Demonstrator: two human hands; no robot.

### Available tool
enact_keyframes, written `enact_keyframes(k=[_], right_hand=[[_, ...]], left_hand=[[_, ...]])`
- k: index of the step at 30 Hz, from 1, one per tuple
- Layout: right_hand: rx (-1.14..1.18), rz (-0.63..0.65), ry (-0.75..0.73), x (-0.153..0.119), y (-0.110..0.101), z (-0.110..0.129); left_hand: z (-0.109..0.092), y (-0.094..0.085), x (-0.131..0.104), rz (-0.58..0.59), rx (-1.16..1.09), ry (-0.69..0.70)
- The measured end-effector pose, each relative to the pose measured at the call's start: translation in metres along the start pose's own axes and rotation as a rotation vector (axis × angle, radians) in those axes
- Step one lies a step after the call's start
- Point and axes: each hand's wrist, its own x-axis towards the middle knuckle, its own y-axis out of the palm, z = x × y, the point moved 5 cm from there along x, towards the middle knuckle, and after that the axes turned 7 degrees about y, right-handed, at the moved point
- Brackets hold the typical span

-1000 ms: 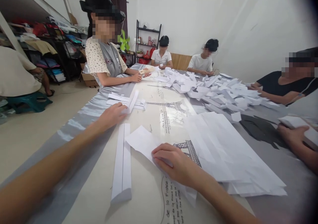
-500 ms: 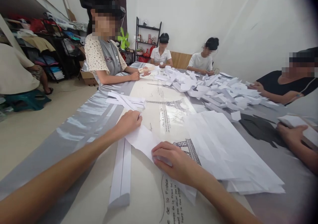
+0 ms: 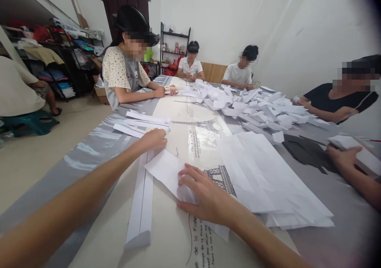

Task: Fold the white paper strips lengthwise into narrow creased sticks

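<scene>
My left hand (image 3: pixel 153 139) is closed, with its fingertips turned down and hidden, over the far end of a long folded paper strip (image 3: pixel 139 204). Whether it pinches the strip or something else does not show. Curved around a white sheet of paper (image 3: pixel 162 171), my right hand (image 3: pixel 205 192) has the paper bulging between thumb and fingers. The sheet's far corner lies across the edge of the folded strip. Just beyond my left hand, several narrow paper strips (image 3: pixel 143 121) lie side by side.
A stack of white paper (image 3: pixel 268 177) lies to the right. Farther back spreads a heap of folded paper pieces (image 3: pixel 256 105). A printed cover (image 3: pixel 166 236) runs along the table. Several people sit around it; one person's hand (image 3: pixel 345 157) grips a white block at right.
The strip lying crosswise beyond my left hand now lies alongside the others. The sheet's far edge has come clear of my left hand, and my right fingers have spread a little.
</scene>
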Motion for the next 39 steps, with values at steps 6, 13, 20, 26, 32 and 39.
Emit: enact_keyframes(k=[6,13,20,26,32,39], right_hand=[[-0.013,-0.005,-0.019,0.0,0.0,-0.002],[-0.039,-0.003,-0.047,0.002,-0.003,0.0],[-0.052,-0.008,-0.045,0.001,-0.005,0.0],[-0.062,-0.074,0.101,0.002,-0.007,-0.003],[-0.019,-0.095,0.145,0.004,-0.005,-0.006],[0.108,-0.101,0.461,0.0,-0.006,-0.029]], left_hand=[[0.011,0.012,0.039,-0.121,-0.155,0.024],[0.003,0.005,0.032,-0.246,-0.254,0.133],[0.063,-0.009,-0.003,-0.238,-0.101,0.119],[0.116,0.008,-0.038,-0.173,0.027,-0.085],[0.087,0.009,-0.049,-0.243,0.109,-0.138],[0.039,-0.022,-0.073,-0.415,-0.093,-0.197]])
